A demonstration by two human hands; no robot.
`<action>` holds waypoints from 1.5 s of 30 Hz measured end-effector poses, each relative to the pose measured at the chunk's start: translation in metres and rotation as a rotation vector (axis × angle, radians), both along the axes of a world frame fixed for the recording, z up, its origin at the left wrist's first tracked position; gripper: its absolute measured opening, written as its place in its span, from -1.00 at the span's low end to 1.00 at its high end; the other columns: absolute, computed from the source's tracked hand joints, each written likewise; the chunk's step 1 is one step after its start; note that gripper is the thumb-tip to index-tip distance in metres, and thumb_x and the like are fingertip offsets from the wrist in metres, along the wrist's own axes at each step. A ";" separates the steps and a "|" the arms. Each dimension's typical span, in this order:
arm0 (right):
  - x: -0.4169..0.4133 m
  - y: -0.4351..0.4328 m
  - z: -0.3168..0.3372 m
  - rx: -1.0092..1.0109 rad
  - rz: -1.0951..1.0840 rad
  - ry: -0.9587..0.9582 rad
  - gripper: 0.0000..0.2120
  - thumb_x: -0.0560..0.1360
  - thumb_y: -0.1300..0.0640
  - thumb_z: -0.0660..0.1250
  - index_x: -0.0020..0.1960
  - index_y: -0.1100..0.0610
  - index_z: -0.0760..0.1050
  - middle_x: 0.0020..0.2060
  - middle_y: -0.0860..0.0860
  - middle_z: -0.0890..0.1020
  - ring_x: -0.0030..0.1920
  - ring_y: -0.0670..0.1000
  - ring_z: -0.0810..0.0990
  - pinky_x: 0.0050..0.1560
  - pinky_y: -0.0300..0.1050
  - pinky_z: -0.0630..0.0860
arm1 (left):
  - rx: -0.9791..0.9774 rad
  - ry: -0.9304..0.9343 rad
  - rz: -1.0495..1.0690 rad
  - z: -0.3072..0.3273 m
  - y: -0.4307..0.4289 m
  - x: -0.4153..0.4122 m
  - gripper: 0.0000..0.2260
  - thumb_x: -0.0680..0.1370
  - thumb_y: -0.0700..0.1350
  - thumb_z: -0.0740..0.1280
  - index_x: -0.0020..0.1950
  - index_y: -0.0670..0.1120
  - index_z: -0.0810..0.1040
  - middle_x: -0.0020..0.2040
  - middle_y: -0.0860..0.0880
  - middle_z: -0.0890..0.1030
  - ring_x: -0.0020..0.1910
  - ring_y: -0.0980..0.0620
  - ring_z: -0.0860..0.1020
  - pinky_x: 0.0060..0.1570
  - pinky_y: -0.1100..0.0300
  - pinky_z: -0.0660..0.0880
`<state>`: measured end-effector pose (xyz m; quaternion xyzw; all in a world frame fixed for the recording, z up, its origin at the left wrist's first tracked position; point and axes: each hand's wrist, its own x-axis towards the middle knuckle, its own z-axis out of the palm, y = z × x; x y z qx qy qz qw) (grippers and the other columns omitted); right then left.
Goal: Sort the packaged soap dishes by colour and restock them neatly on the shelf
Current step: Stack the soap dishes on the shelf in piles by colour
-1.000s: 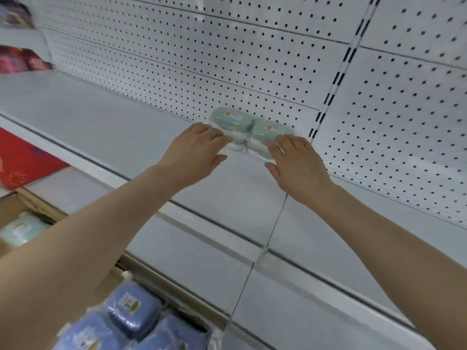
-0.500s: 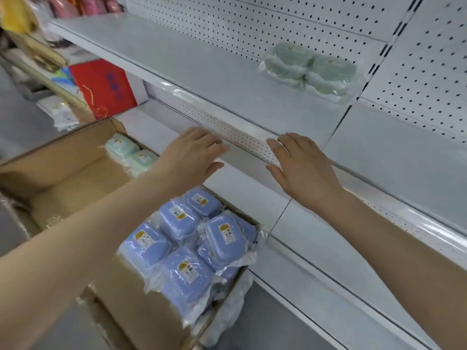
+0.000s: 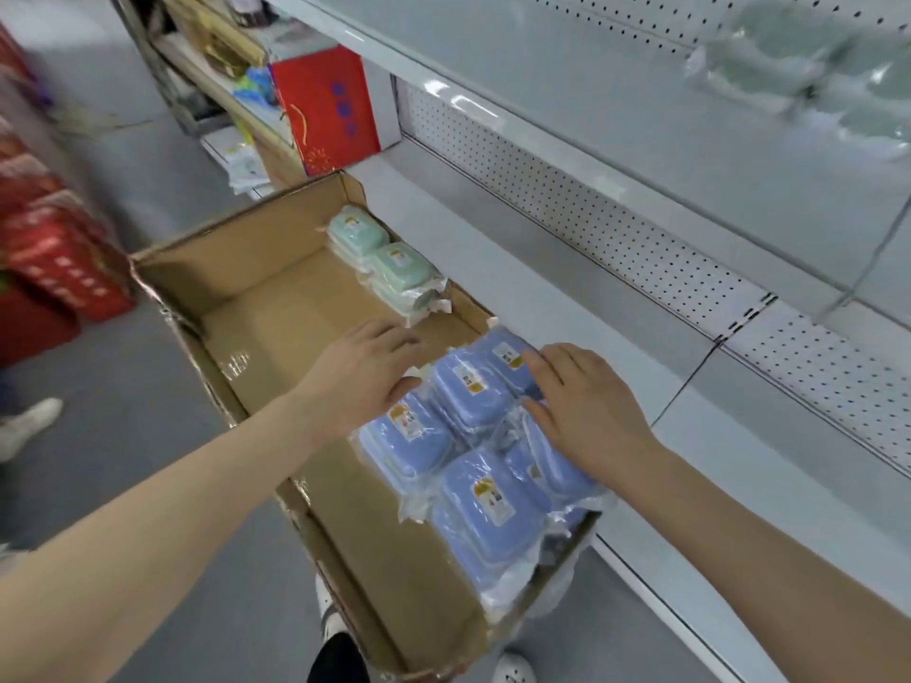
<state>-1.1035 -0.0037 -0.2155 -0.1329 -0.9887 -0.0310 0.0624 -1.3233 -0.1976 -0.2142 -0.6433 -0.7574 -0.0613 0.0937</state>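
Soap dishes [image 3: 468, 436] in box [image 3: 236, 268]

The green packs [image 3: 808, 76] on the upper shelf [image 3: 567, 66] are motion-blurred and cut off by the right edge. The right hand [image 3: 586, 416] covers part of the blue packs [image 3: 458, 411]; label print [image 3: 493, 492] is too small to read. Red goods [image 3: 44, 239] at left: blurred.

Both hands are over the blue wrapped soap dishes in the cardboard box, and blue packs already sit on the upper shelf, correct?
No: in the head view the plastic-wrapped packs on the white metal upper shelf are pale green, not blue. The rest holds.
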 end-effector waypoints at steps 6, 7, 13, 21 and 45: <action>-0.110 -0.018 -0.030 -0.091 -0.118 -0.033 -0.47 0.56 -0.09 0.06 0.33 0.25 0.46 0.08 0.16 0.59 0.08 0.20 0.58 0.07 0.09 0.57 | -0.104 -0.053 -0.016 -0.042 0.004 -0.132 -0.58 0.45 0.01 0.44 0.28 -0.06 0.55 0.14 -0.04 0.60 0.14 -0.11 0.54 0.02 0.07 0.54; -0.134 -0.020 -0.032 -0.096 -0.129 -0.024 -0.47 0.56 -0.09 0.06 0.33 0.24 0.46 0.07 0.14 0.59 0.07 0.18 0.58 0.04 0.08 0.58 | -0.126 -0.064 0.002 -0.049 0.008 -0.159 -0.55 0.45 0.01 0.45 0.31 -0.06 0.53 0.18 -0.04 0.58 0.17 -0.11 0.53 0.04 0.05 0.54; -0.255 -0.014 -0.056 -0.146 -0.224 -0.070 -0.47 0.42 0.00 0.43 0.32 0.19 0.47 0.06 0.10 0.59 0.00 0.14 0.59 -0.10 -0.03 0.56 | -0.192 -0.111 0.055 -0.081 0.058 -0.296 -0.46 0.38 -0.11 0.53 0.32 -0.15 0.50 0.25 -0.18 0.54 0.26 -0.21 0.48 0.17 -0.07 0.51; -0.347 0.023 -0.098 -0.270 -0.418 -0.193 -0.27 0.53 -0.14 0.29 0.54 0.14 0.08 0.41 0.12 0.30 0.32 0.13 0.36 0.24 0.01 0.40 | -0.362 -0.027 0.024 -0.128 0.146 -0.390 -0.24 0.45 -0.12 0.45 0.55 -0.11 0.14 0.55 -0.13 0.16 0.53 -0.17 0.11 0.47 -0.05 0.15; -0.325 0.009 -0.059 -0.227 -0.475 -0.087 -0.21 0.38 -0.17 0.36 0.50 0.02 0.13 0.20 0.11 0.39 0.16 0.15 0.41 0.13 0.04 0.40 | -0.304 -0.204 0.091 -0.084 0.078 -0.341 -0.22 0.34 0.19 0.43 0.45 -0.11 0.27 0.34 -0.09 0.43 0.25 -0.14 0.41 0.26 0.04 0.36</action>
